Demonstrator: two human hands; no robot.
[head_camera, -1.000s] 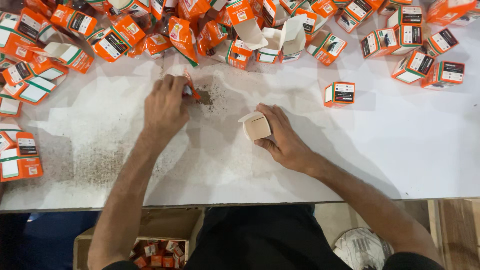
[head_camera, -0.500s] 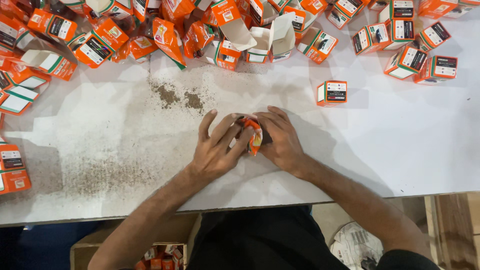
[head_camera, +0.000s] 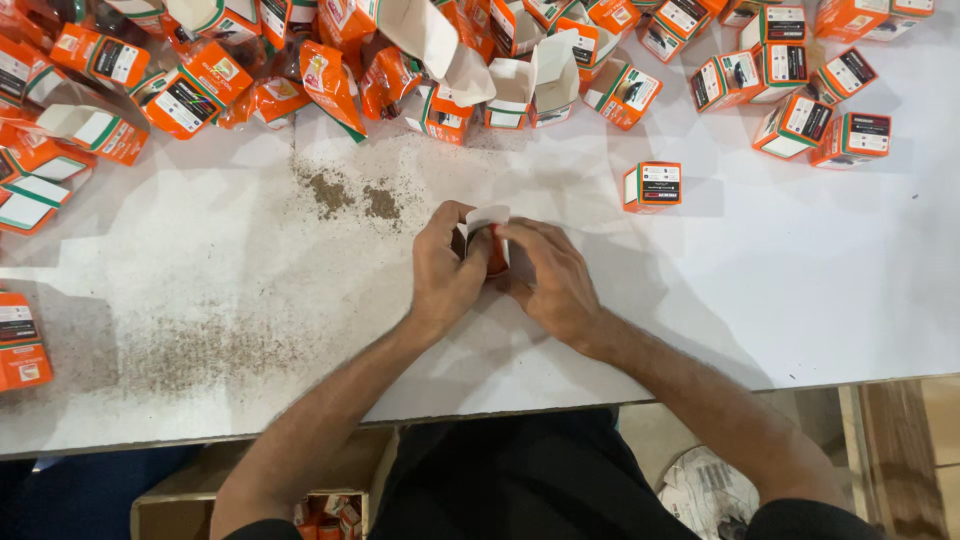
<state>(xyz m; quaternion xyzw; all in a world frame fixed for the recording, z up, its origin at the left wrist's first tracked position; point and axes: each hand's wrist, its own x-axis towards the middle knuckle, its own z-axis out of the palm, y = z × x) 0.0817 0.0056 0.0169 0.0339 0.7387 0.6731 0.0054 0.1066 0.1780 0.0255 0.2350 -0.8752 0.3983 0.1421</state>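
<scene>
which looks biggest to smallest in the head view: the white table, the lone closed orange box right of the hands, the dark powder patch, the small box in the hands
1. white table
2. dark powder patch
3. lone closed orange box; the small box in the hands is mostly covered by the left hand and right hand, so unranked.

My left hand (head_camera: 447, 268) and right hand (head_camera: 553, 280) are bare, with no gloves, rings or watch on either. Both forearms are uncovered up to short dark sleeves (head_camera: 800, 520) near the bottom edge. I wear dark, plain clothing (head_camera: 510, 480) over my lap, without any pattern showing.
</scene>
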